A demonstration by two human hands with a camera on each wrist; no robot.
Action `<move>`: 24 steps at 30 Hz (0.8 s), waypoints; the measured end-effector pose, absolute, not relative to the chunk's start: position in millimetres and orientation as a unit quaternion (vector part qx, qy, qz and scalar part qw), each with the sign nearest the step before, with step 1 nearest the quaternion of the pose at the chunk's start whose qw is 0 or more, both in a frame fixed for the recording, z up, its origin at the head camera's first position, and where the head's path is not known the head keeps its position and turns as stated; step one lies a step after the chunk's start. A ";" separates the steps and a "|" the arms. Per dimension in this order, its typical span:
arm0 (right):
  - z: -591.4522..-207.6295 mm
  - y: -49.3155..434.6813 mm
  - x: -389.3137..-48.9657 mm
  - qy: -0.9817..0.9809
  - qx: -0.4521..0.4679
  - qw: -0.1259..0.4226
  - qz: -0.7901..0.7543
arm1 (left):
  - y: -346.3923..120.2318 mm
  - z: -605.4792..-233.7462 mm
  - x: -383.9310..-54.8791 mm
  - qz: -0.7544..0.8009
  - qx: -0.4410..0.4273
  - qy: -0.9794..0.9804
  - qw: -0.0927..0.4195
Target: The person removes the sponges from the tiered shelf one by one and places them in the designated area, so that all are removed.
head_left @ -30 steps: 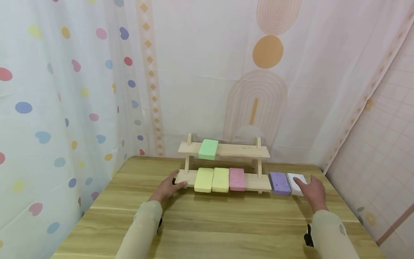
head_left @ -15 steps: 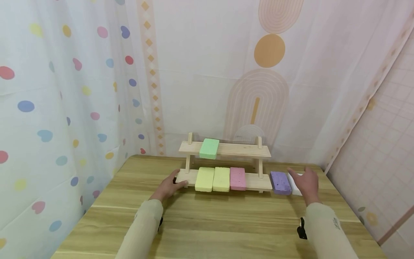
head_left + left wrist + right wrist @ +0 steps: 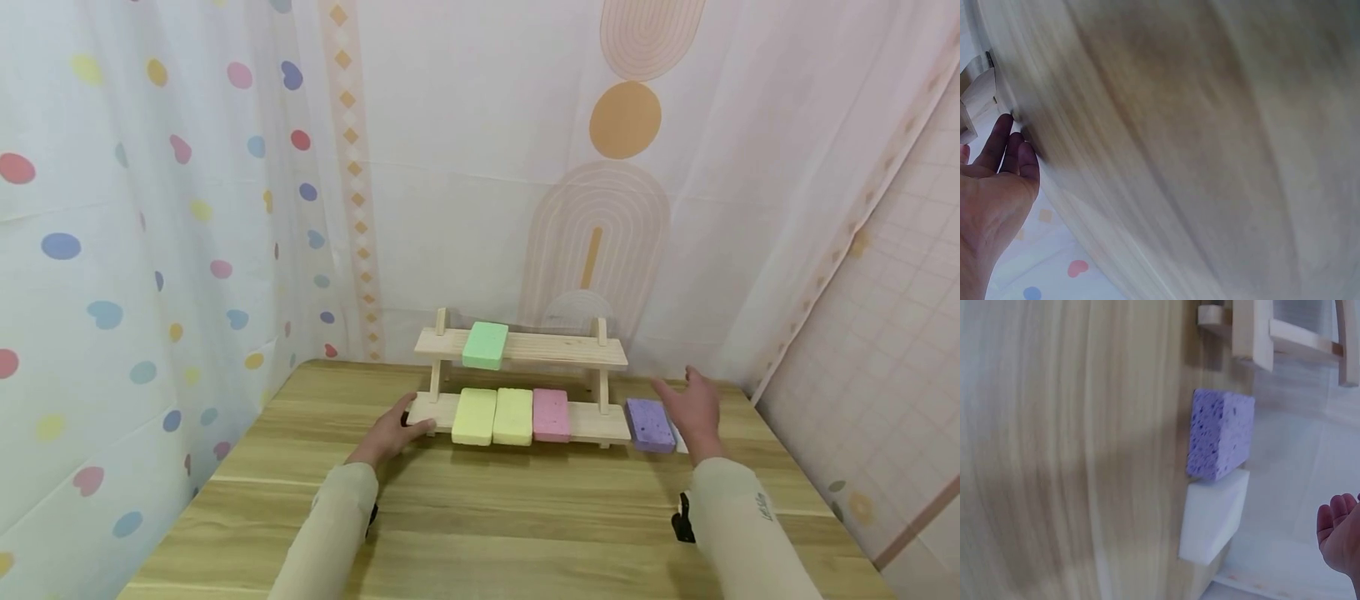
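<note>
In the head view my left hand (image 3: 387, 433) is at the left end of the lower board of a two-tier wooden rack (image 3: 596, 422), thumb near its front corner. The left wrist view shows loosely extended fingers beside the rack's end (image 3: 982, 94); contact is unclear. My right hand (image 3: 693, 412) hovers above a white sponge (image 3: 1213, 515), holding nothing, fingers apart. Left of that sponge lies a purple sponge (image 3: 649, 425) on the table. Two yellow sponges, one (image 3: 474, 416) beside the other (image 3: 513, 416), and a pink sponge (image 3: 551, 415) rest on the lower board.
On the upper board sits a green sponge (image 3: 485, 345), toward its left end. The wood-grain table (image 3: 525, 525) reaches back to a patterned curtain (image 3: 465, 233). Dotted fabric (image 3: 180, 250) hangs at the left, and a checked one (image 3: 892, 333) at the right.
My right hand has moved left and away from me, from the white sponge's right side to above it, covering more of it. The left hand and the sponges stay where they were.
</note>
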State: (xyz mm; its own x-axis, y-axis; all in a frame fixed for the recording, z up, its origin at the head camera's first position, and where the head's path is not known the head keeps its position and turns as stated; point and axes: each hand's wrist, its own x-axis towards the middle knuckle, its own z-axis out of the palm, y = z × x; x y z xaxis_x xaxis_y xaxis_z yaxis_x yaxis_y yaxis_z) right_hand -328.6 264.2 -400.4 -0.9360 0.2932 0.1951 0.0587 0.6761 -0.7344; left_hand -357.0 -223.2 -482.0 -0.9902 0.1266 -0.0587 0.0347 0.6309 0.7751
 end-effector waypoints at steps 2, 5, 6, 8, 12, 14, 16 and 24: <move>-398.2 260.0 -329.8 -0.901 -0.096 0.150 0.396 | -223.4 -482.6 -357.4 0.426 0.045 0.902 0.053; -395.4 253.2 -331.8 -0.897 -0.095 0.159 0.401 | -224.3 -484.3 -358.9 0.425 0.044 0.903 0.052; -394.6 250.8 -332.3 -0.896 -0.094 0.161 0.402 | -224.6 -484.8 -359.2 0.424 0.044 0.903 0.051; -393.6 246.1 -333.8 -0.895 -0.091 0.171 0.401 | -225.1 -485.8 -360.2 0.425 0.045 0.903 0.050; -392.4 236.0 -336.1 -0.893 -0.088 0.178 0.405 | -224.8 -485.6 -359.4 0.424 0.046 0.903 0.049; -391.7 229.7 -337.3 -0.891 -0.091 0.176 0.408 | -224.4 -484.7 -358.7 0.424 0.046 0.903 0.050; -390.7 223.7 -338.9 -0.888 -0.095 0.177 0.413 | -223.8 -484.0 -358.3 0.424 0.046 0.903 0.049; -386.3 197.0 -345.2 -0.881 -0.075 0.189 0.427 | -222.6 -484.0 -358.7 0.421 0.044 0.905 0.047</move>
